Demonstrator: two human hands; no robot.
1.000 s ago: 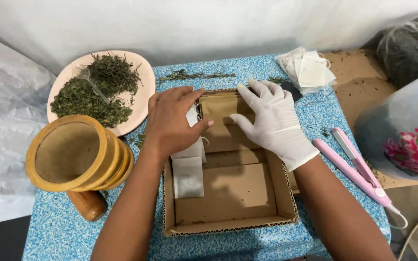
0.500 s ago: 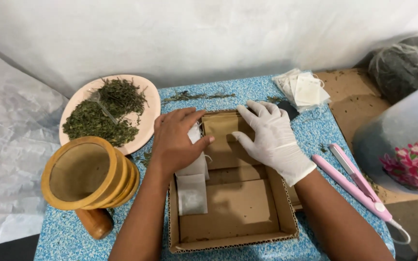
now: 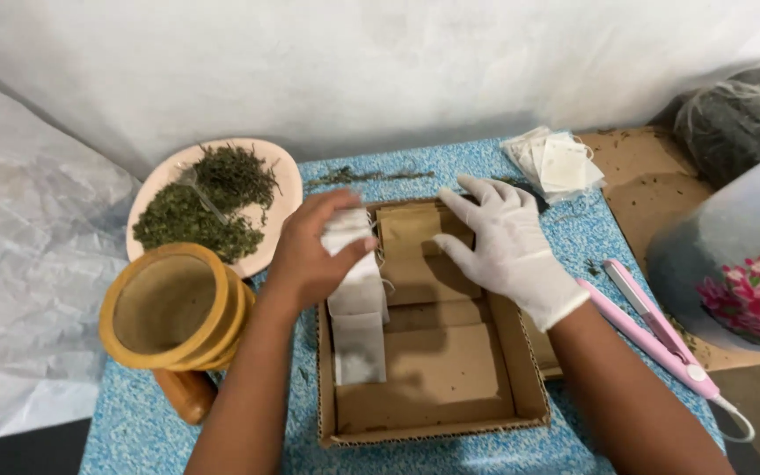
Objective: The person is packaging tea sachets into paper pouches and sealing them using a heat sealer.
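Bare left hand pinches one white tea bag between thumb and fingers, lifted just above the left side of the cardboard box. Two more white bags lie inside along the left wall, long axes running from near edge to far edge, end to end. Gloved right hand rests open, fingers spread, on one brown paper pouch at the far end; it grips nothing
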